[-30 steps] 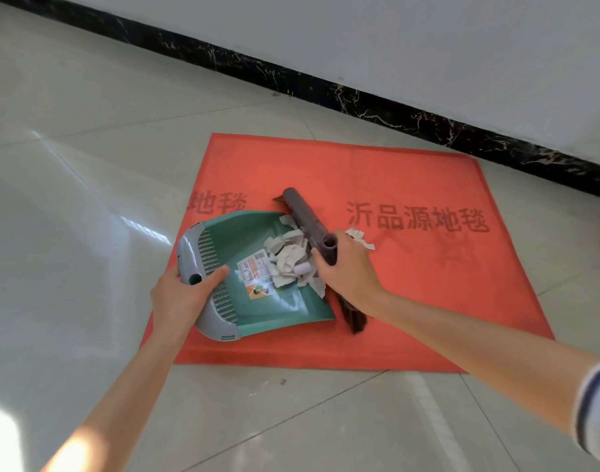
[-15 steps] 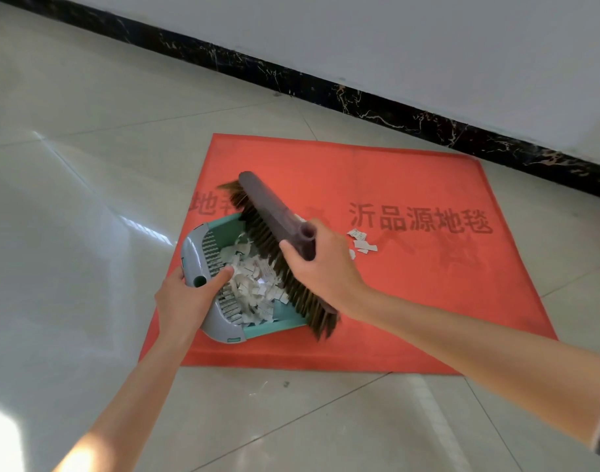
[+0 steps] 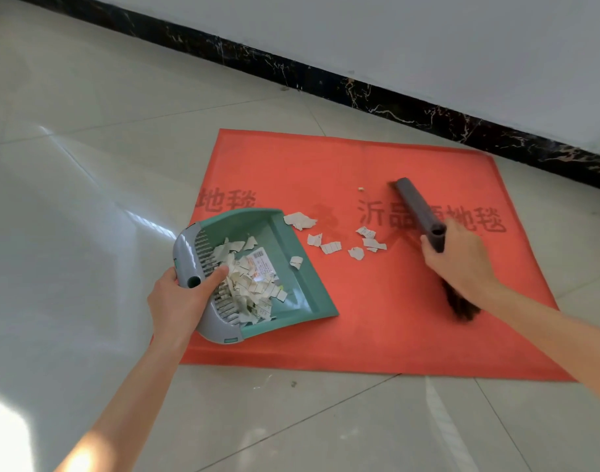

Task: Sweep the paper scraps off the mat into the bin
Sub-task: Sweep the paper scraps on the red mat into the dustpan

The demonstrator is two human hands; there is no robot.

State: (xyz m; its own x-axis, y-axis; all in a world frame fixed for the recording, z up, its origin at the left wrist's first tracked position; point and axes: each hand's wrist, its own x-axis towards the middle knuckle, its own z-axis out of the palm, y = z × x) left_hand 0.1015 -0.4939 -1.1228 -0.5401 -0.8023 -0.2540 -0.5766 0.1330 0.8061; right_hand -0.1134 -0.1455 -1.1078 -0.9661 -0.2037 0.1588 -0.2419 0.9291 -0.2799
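Orange-red rubber floor mat (image 3: pixel 394 318), printed with dark characters, carries what is left to clear: a loose scatter of white torn paper scraps (image 3: pixel 331 247) lying in a short band between the open lip of the green plastic dustpan with a grey comb-backed handle (image 3: pixel 291 284) and the dark grey brush with brown bristles (image 3: pixel 416 207). The scraps lie to the left of the right hand (image 3: pixel 458 264), well within one stroke, and the nearest piece sits just beside the pan's far corner. The brush's long axis runs away from the person, roughly in line with the pan's lip, so a sideways pull to the left should drive the band straight in, I judge. That hand has its fingers curled round the brush block near its socket end. The left hand (image 3: pixel 176 301) grips the grey handle, thumb over the top, on the side of the pan away from the scraps. A bigger heap of printed paper pieces (image 3: pixel 247 287) is banked against the comb at the pan's rear. The loose pieces are small, flat or slightly curled, ragged-edged and light. No bin is in view.
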